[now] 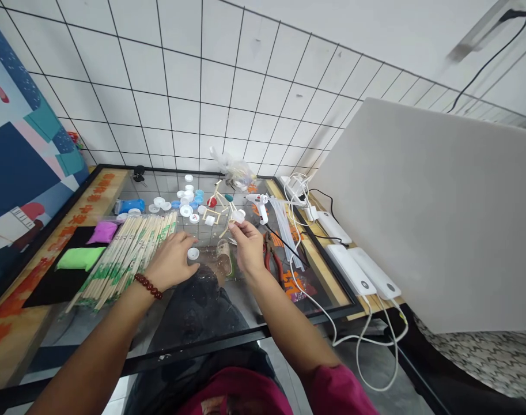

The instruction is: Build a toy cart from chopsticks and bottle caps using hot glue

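My right hand (249, 245) pinches a white bottle cap (238, 216) between thumb and fingertips, over the middle of the glass tabletop. My left hand (173, 260) is open, fingers apart and curved, beside another white cap (193, 253) on the glass. Behind the hands stand small frames of pale wooden sticks (211, 216), with a red cap (211, 202) and a dark green cap (229, 197) near them. White and blue bottle caps (186, 211) lie grouped beyond my left hand. A white hot glue gun (259, 206) rests just beyond my right hand.
Wrapped chopsticks (120, 259) lie at left, with green (79, 259) and purple packs (102, 232) on black sheet (42, 288). Red-handled pliers (273, 259) and clear glue sticks (285, 227) lie at right. White power banks (351, 270) and cables (323, 311) sit along the right edge.
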Demonstrator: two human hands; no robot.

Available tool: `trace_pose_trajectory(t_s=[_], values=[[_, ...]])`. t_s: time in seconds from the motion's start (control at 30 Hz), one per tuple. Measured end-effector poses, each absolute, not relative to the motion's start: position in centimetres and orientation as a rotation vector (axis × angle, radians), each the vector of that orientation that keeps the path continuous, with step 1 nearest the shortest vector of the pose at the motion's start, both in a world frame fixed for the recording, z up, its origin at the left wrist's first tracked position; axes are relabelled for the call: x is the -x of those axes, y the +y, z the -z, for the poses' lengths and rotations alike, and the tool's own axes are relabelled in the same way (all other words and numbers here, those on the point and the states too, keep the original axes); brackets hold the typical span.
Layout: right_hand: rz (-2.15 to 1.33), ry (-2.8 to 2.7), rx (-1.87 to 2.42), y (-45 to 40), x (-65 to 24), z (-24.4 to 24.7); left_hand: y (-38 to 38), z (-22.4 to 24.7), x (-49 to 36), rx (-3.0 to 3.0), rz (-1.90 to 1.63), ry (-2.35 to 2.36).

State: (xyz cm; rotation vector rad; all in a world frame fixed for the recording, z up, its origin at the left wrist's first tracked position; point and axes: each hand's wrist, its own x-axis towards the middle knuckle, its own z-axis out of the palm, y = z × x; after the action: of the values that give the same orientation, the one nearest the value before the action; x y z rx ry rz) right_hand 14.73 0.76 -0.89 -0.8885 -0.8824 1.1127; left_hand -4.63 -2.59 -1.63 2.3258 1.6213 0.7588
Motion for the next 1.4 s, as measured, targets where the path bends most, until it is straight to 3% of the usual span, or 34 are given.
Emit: trace_pose_trajectory(t_s=[0.2, 0.4, 0.7, 1.4], values=[[-1.164, -0.854, 0.835, 0.1, -14.6, 0.4, -2.2, 2.5, 4.4, -2.203, -0.676, 1.735], [-1.188, -0.843, 0.802, 0.0, -14.9, 0.0, -2.0, 1.5, 4.5, -1.799, -1.121, 1.716], [-1.208, -1.128, 0.835, -1.6, -14.3, 0.2, -3.5, 0.6, 2.5, -2.211, -1.307, 1.577], [-1.102, -1.409, 0.889, -1.6, -14.4, 1.5, -4.0, 0.6, 1.9, -2.143, -1.336, 1.561]])
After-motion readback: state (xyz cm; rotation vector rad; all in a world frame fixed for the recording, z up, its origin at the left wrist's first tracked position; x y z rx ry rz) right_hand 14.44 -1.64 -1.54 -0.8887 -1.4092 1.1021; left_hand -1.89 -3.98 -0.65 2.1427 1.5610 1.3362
